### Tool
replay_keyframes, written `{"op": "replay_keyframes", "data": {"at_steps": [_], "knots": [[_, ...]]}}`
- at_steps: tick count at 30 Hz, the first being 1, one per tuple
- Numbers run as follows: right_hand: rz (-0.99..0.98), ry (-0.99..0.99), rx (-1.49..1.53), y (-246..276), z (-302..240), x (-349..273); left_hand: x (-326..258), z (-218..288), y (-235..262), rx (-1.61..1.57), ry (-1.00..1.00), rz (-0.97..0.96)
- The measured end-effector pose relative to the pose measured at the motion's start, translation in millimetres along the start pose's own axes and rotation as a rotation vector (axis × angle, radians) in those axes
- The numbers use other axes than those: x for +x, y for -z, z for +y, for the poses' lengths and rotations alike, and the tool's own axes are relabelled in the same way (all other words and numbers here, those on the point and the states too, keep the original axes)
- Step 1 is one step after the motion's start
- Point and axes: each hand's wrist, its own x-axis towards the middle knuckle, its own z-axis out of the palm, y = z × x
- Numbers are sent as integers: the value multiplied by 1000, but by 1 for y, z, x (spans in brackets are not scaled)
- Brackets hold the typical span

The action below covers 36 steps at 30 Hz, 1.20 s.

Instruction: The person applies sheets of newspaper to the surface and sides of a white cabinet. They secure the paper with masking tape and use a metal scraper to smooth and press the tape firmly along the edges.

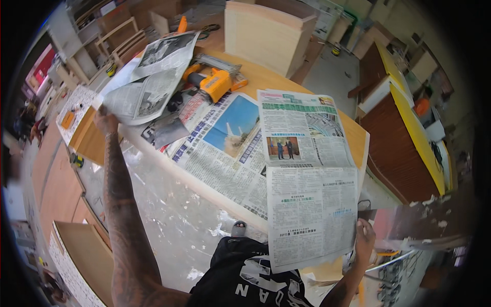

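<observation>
Head view: left hand (106, 122) clamped on left newspaper (144, 97), right hand (364, 238) apparently on right newspaper (312, 190), edges well apart.

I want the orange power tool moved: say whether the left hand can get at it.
Probably not directly: the left hand holds a newspaper sheet between itself and the orange power tool.

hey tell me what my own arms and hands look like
Your left forearm is sleeveless, with patterned tattoos and what looks like a thin wristband. Your right forearm is sleeveless too. Your left hand and right hand wear no gloves.
</observation>
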Motion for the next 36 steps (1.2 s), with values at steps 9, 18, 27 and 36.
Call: {"op": "replay_keyframes", "data": {"at_steps": [9, 18, 27, 36], "knots": [[-114, -184, -21, 0, 15, -6, -64, 70, 24, 595, -16, 89], [-106, -144, 432, 2, -13, -6, -285, 410, 151, -764, -515, -1076], [69, 443, 327, 45, -52, -19, -320, 577, 193, -666, -727, -1226], [-80, 490, 501, 78, -28, -11, -238, 630, 312, -627, -842, -1174]]}}
